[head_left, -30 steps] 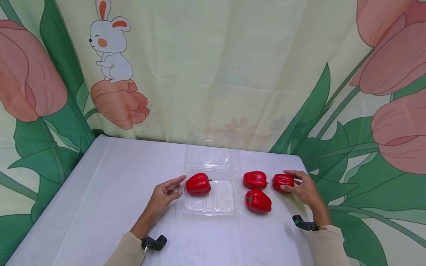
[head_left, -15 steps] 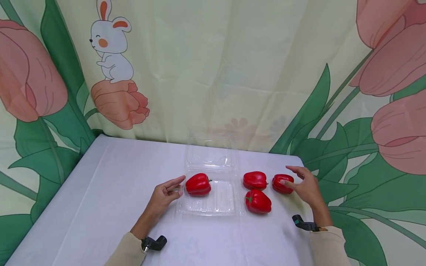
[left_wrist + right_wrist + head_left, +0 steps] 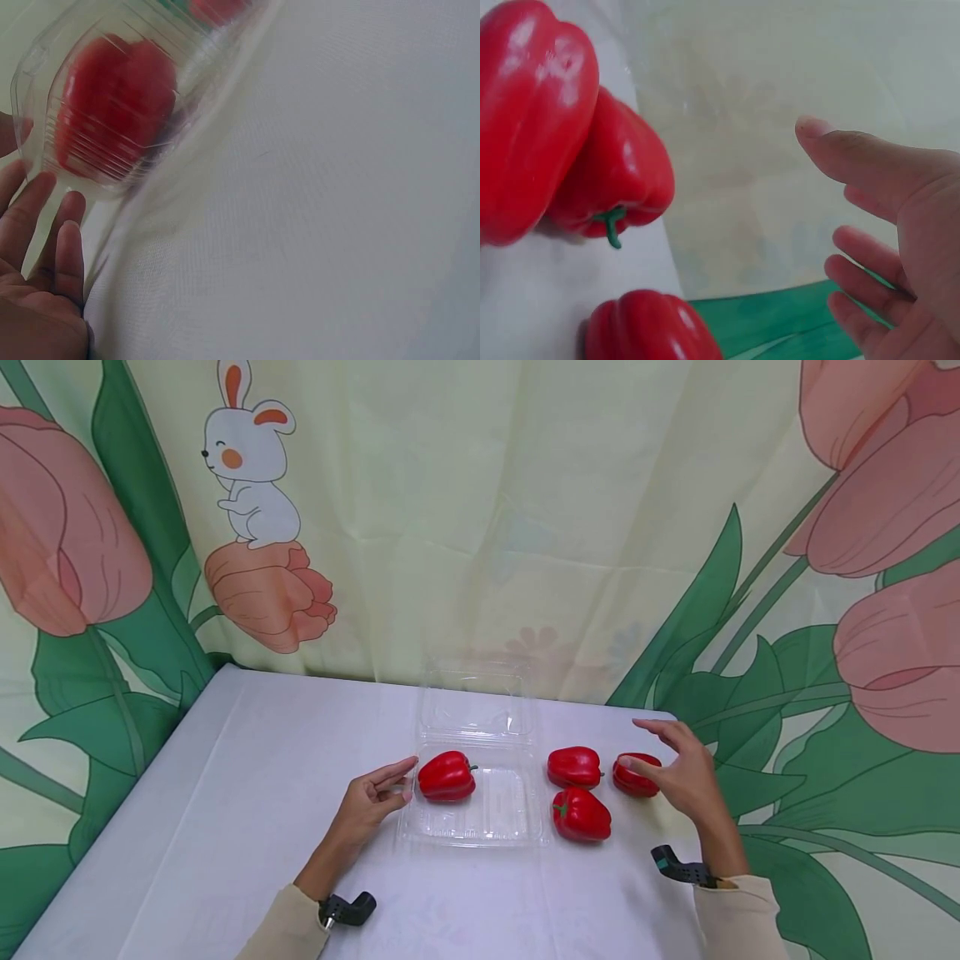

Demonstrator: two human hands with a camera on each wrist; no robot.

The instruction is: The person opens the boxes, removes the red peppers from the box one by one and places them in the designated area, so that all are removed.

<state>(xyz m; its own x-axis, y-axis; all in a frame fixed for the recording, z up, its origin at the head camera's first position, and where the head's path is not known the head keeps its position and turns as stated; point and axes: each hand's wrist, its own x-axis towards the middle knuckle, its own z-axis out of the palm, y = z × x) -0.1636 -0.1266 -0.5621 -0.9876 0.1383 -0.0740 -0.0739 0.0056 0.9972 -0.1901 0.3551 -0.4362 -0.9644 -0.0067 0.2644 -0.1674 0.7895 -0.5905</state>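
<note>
In the head view my left hand [image 3: 372,802] touches the left edge of a clear plastic clamshell container [image 3: 517,837] with relaxed fingers. One red bell pepper [image 3: 447,776] lies inside, at the left; the left wrist view shows this pepper [image 3: 116,105] through the ribbed wall. My right hand [image 3: 686,774] hovers at the rightmost red bell pepper [image 3: 635,775], its thumb overlapping it in the head view. Spread fingers hold nothing there; in the right wrist view the hand [image 3: 900,247] stands apart from this pepper [image 3: 649,326].
Two more red bell peppers lie between the container and my right hand, one at the back [image 3: 573,767] and one in front [image 3: 582,815]. The container's lid [image 3: 474,706] leans back, raised. A printed curtain [image 3: 480,527] hangs behind the white-covered table [image 3: 225,827].
My right hand's fingers have come off the rightmost bell pepper and spread wider, lifting slightly. That pepper has tipped a little in place. The left hand has stayed still.
</note>
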